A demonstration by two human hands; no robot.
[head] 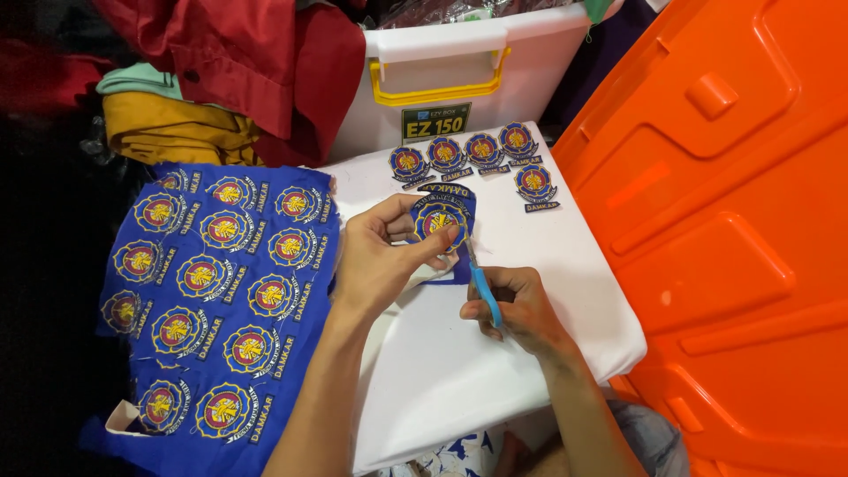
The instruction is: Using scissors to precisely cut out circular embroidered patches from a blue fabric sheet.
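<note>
Blue cloth fills our left hand (375,265): we pinch a round patch (439,221), blue with a red and yellow emblem, between thumb and fingers and hold it just above the desk (530,291). A rough blue margin hangs around the patch and trails down to the white surface. Our right hand (521,309) is closed around the light blue handles of the scissors (481,287), whose blades point up and meet the lower right edge of the patch.

Beyond the patch, near the far edge of the desk, lie five cut patches (481,155), four in a row and one below the right end, each a round badge with a small dark strip under it. To the left, a blue sheet (212,291) of uncut badges in rows drapes over the desk's left edge, each badge paired with a slanted dark strip lettered in yellow.

Behind the desk stands a white bin (539,71) with a yellow handle (442,84) on its front. A small dark rectangular label (435,122) with pale lettering sits on the bin's front, right under the handle. Red clothes (256,62) and folded yellow cloth (168,128) are piled at the upper left. A large orange plastic panel (733,221) with moulded ribs fills the right side.
</note>
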